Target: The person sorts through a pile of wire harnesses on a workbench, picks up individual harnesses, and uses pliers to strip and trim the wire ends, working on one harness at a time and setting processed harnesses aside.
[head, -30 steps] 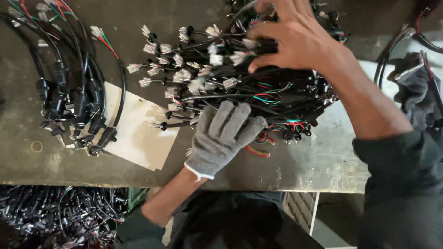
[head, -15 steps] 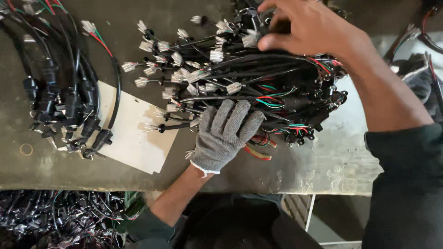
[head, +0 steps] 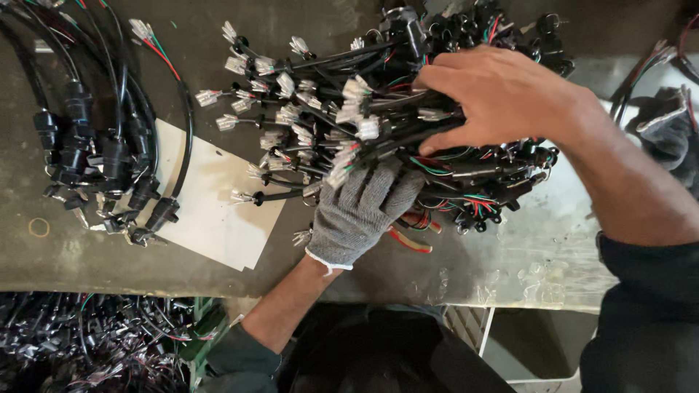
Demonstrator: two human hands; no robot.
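Wire harness bundle [head: 408,131] under both hands

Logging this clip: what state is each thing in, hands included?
Left hand: gloved, flat against the wire bundle from below.
Right hand: bare, fingers curled over the bundle's top.
Wire bundle: gathered on the bench, white plugs fanned left.
Second bundle: lying untouched at left.
White sheet: flat, partly under wires.
Pliers: red-handled, mostly hidden under the bundle.

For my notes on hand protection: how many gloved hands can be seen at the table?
1. The left hand wears a grey knit glove and rests under the wire bundle. The right hand, on top of it, is bare.
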